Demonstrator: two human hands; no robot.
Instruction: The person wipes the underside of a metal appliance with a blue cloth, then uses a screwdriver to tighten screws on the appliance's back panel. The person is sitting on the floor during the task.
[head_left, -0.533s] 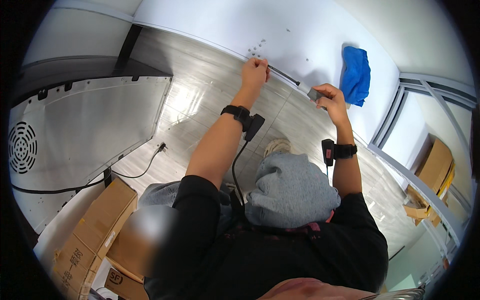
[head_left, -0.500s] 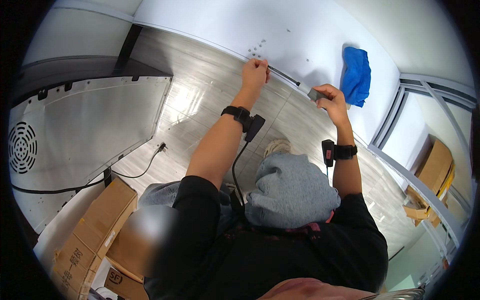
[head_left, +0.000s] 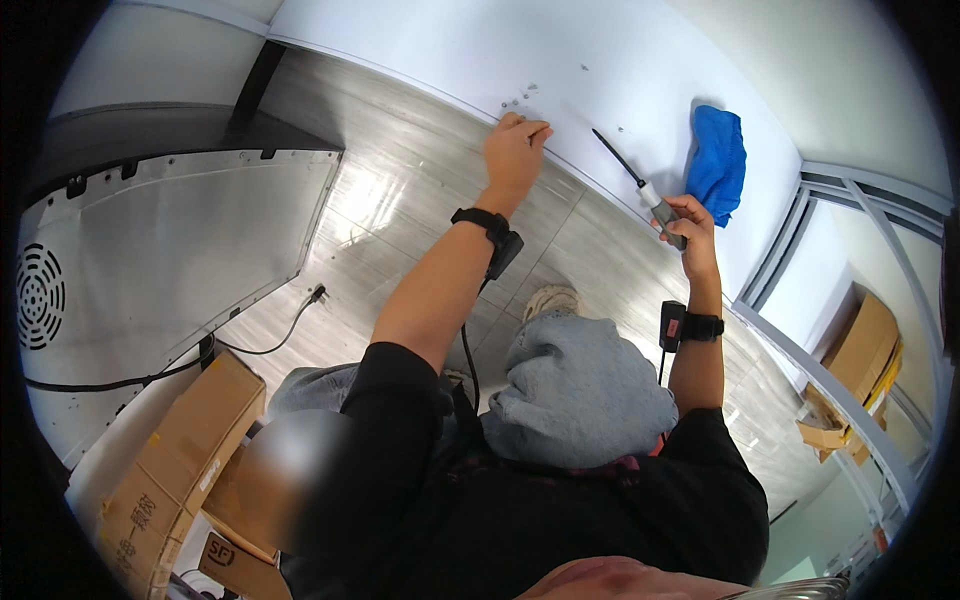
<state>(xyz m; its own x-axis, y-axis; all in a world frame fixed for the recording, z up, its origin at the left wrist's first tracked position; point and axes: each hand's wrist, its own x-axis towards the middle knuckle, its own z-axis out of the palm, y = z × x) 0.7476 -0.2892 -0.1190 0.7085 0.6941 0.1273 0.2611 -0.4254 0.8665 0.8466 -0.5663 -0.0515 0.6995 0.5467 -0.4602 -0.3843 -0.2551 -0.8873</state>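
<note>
My right hand [head_left: 692,230] is closed round the grey handle of a screwdriver [head_left: 620,158]. Its dark shaft slants up and left over the white tabletop [head_left: 620,60], with the tip apart from my left hand. At the table's near edge, my left hand [head_left: 514,158] has its fingers drawn together in a pinch; whatever is between them is too small to make out. Just beyond those fingers lie several small screws [head_left: 516,102]. Another small piece [head_left: 620,129] rests near the screwdriver tip. To the right of the screwdriver lies a crumpled blue cloth [head_left: 718,165].
A large metal-cased appliance [head_left: 190,240] with a round vent stands at left. A power cord with a plug [head_left: 318,293] trails on the floor. Cardboard boxes [head_left: 185,450] sit at lower left. On the right are a metal frame [head_left: 830,370] and another carton [head_left: 862,340].
The screwdriver tip has moved away from my left hand. My right hand has drawn back to the right and nearer me, and the shaft now points more steeply away.
</note>
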